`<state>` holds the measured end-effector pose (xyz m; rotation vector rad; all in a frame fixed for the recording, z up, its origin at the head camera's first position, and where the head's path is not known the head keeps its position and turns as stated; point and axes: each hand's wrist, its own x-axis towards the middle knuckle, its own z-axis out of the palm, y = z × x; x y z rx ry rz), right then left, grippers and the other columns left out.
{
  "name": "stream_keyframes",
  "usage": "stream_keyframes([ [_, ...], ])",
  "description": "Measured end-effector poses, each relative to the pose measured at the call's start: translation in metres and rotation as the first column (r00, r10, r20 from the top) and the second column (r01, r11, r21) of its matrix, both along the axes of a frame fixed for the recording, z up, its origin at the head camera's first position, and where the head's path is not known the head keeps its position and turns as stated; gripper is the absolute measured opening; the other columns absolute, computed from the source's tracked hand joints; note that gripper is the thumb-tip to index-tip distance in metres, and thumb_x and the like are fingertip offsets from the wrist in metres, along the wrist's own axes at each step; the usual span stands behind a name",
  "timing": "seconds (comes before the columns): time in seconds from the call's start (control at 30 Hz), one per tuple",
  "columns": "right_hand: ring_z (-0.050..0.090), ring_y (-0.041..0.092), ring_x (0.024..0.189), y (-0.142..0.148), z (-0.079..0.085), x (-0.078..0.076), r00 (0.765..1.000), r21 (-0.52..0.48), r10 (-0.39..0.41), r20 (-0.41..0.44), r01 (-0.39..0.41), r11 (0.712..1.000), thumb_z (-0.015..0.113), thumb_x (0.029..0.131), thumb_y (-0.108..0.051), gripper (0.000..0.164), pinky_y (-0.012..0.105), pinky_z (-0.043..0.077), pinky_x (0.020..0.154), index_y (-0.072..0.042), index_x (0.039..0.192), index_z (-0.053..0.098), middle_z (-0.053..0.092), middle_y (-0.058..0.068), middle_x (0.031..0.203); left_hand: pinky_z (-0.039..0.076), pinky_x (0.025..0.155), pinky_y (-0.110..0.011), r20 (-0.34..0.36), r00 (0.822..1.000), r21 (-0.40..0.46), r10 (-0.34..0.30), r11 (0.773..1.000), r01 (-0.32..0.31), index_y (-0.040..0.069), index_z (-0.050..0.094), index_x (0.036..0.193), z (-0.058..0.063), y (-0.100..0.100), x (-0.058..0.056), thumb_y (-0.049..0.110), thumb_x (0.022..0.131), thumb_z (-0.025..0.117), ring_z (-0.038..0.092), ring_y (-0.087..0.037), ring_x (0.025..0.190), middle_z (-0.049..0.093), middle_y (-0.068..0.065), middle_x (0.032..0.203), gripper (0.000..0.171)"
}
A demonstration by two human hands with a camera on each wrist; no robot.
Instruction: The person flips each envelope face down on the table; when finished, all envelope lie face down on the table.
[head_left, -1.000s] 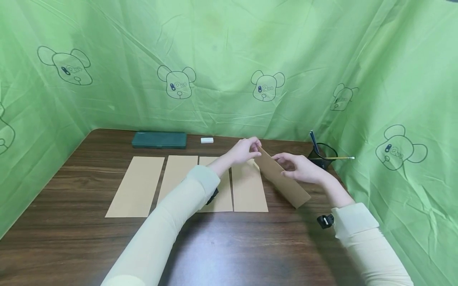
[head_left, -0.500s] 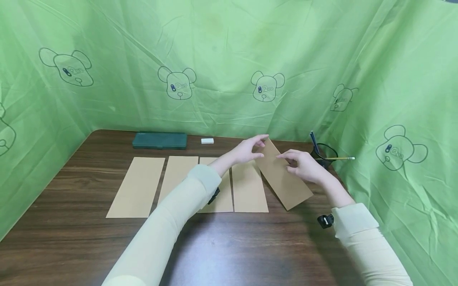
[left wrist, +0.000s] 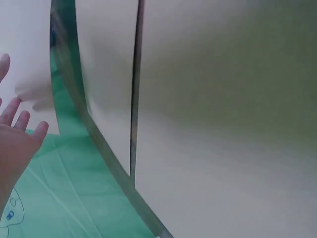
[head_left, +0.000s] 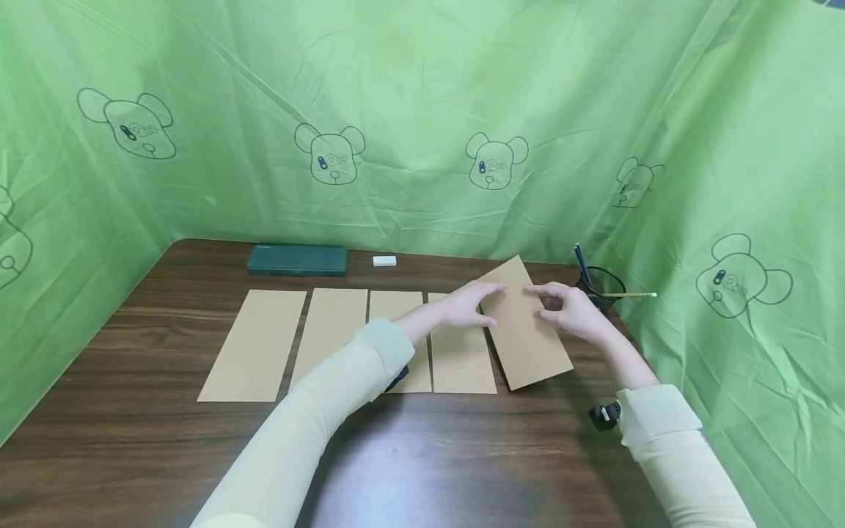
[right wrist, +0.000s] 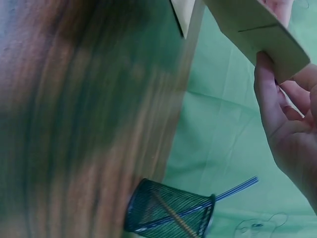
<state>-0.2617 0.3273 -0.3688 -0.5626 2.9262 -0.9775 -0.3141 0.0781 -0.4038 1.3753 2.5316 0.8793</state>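
A rectangular piece of brown card is raised and angled above the table at the right end of a row of similar flat cards. My right hand pinches its right edge; in the right wrist view the thumb lies against the underside, where a short dark line shows. Straight fingers of my left hand reach over the card's upper left face, apparently touching it. The left wrist view has that hand spread at the card's surface. Beside it lies the nearest flat card, partly covered by the left hand.
Other flat cards lie leftward, some under my left forearm. A dark green case and a white eraser sit along the back edge. A black mesh pen cup with pencils lies close behind my right hand. Green curtain surrounds the table.
The held card has turned from nearly edge-on to showing its broad face, swinging leftward toward the row. My left hand has slid from its far corner onto its face; my right hand keeps its grip.
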Motion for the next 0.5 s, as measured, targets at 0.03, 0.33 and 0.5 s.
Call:
stream_keyframes([
  [0.03,0.056,0.012,0.07,0.002,-0.002,0.0,0.999,-0.037,-0.007,0.031,0.008,0.999,0.069,0.084,-0.007,0.045,0.027,0.048,0.053,-0.01,0.128,0.059,0.064,0.012,0.1,0.018,0.115,-0.03,-0.003,1.0,-0.011,-0.003,1.0,0.003,0.007,0.026,0.148,-0.002,0.001,0.001,0.024,0.086,0.069,0.031,-0.02,0.138,0.038,-0.007,0.148,0.077],
  [0.33,0.054,0.009,0.061,0.014,-0.019,0.003,0.985,-0.17,-0.051,0.164,0.08,0.982,0.069,0.085,-0.01,0.048,0.03,0.051,0.051,-0.01,0.131,0.056,0.059,0.013,0.085,0.02,0.115,-0.034,-0.013,1.0,-0.127,-0.008,0.992,0.006,0.009,0.026,0.149,-0.018,0.001,0.01,0.03,0.082,0.073,0.03,-0.023,0.138,0.034,-0.004,0.151,0.084],
  [0.5,0.059,0.011,0.074,0.012,-0.026,0.01,0.974,-0.219,-0.038,0.224,0.088,0.972,0.067,0.085,-0.005,0.05,0.032,0.054,0.057,-0.002,0.133,0.052,0.063,0.023,0.094,0.017,0.116,-0.039,-0.015,1.0,-0.217,-0.015,0.976,0.011,0.012,0.025,0.15,-0.03,0.0,0.012,0.035,0.077,0.077,0.029,-0.023,0.139,0.034,-0.004,0.151,0.092],
])
